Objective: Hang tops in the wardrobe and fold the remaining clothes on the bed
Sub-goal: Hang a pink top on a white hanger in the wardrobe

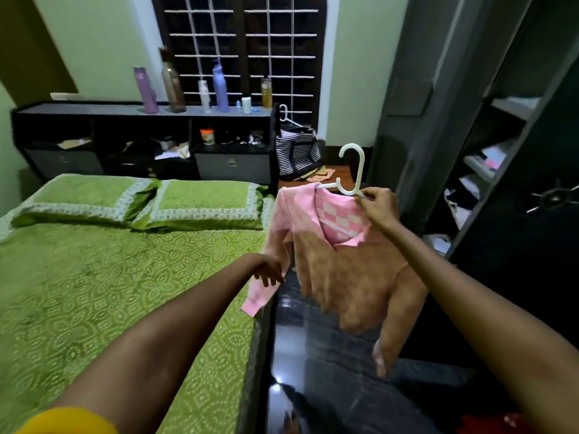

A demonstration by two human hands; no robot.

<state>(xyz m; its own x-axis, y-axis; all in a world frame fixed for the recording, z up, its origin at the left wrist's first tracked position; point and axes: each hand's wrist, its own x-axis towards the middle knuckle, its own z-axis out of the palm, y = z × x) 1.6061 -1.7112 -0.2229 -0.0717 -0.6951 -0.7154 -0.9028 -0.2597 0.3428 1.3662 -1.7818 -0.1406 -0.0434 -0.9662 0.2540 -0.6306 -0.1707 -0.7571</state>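
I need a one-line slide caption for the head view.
Right hand holds hanger with pink top; left hand touches its sleeve.

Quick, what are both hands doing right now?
Left hand: open, fingers loose beside the pink top's sleeve, holding nothing.
Right hand: closed, pinching the white hanger that carries the top.

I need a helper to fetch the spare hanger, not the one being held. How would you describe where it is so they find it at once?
Look at the black shelf unit behind the bed, under the barred window. At its right end sits a striped bag, and the spare hanger pokes up just above it. It is white and bare, unlike the white hanger the right hand holds, which carries a pink top.
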